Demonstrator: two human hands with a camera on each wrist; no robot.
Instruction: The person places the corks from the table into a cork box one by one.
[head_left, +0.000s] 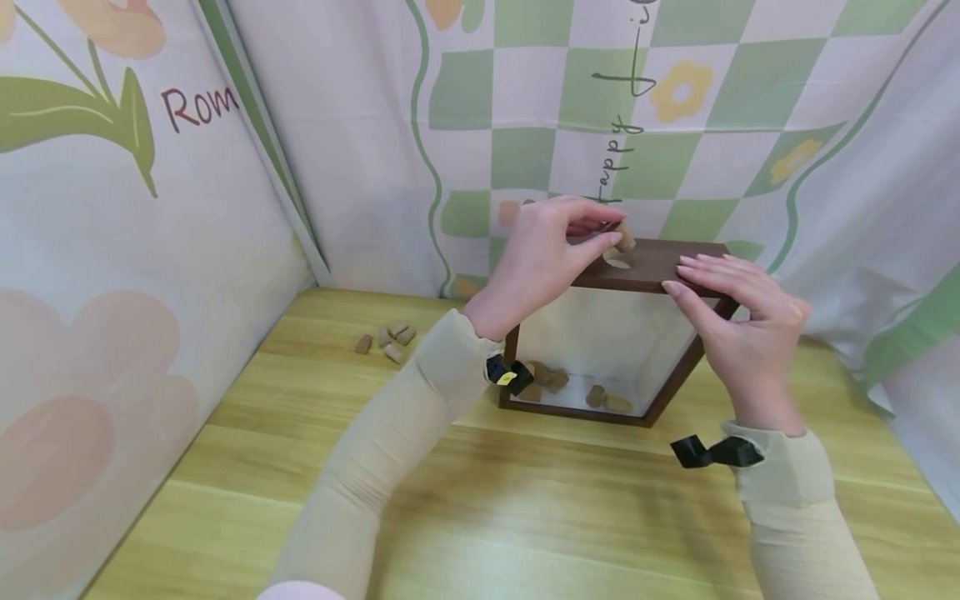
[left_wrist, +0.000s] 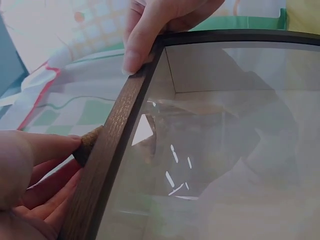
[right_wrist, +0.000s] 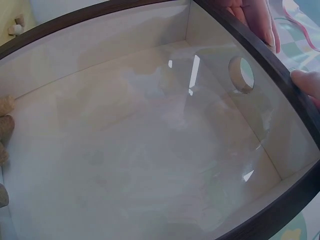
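A dark wooden box [head_left: 651, 268] with a glass front stands on the table, several corks [head_left: 551, 379] lying on its floor. My left hand [head_left: 557, 242] pinches a cork [head_left: 624, 239] just above the round hole [head_left: 617, 259] in the box's top. In the left wrist view the cork [left_wrist: 91, 138] sits against the dark frame [left_wrist: 112, 145]. My right hand [head_left: 731, 296] rests with straight fingers on the top's right part. The right wrist view looks through the glass at the hole [right_wrist: 241, 75] and corks [right_wrist: 6, 125] inside.
Several loose corks [head_left: 390, 338] lie on the yellow wooden table [head_left: 525, 517] at the left of the box. Printed cloth walls [head_left: 150, 250] close in the left, back and right sides. The near part of the table is bare wood.
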